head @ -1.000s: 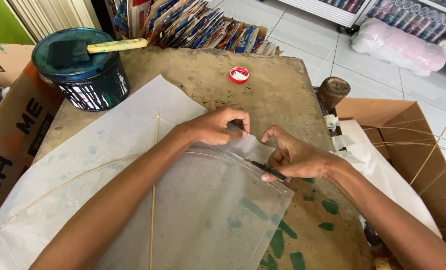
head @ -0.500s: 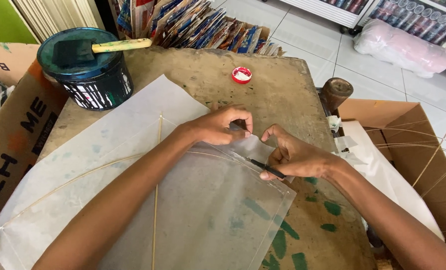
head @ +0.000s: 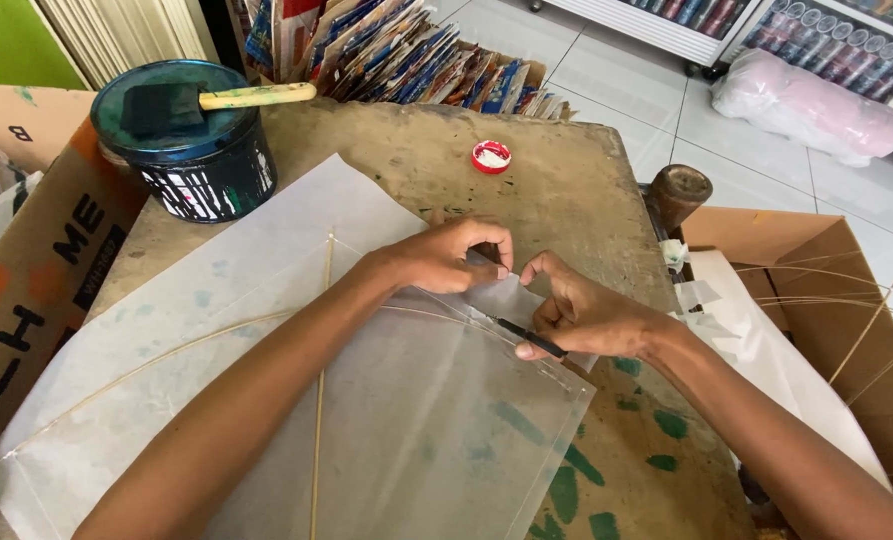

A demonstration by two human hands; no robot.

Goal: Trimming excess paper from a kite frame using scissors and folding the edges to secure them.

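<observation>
Bright, even daylight; soft shadows under fingers [head: 486,262]; sharp focus near fingers, slight wide-angle stretching toward frame edges; no glare.

A big sheet of thin white paper [head: 266,330] lies flat in the lower left of the frame. Thin sticks [head: 318,400] cross on it. A small black tool [head: 531,338] sits at its right edge.

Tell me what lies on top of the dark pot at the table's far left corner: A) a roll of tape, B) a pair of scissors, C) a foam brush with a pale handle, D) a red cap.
C: a foam brush with a pale handle lies across the lid of the dark pot; the red cap lies apart on the table.
</observation>
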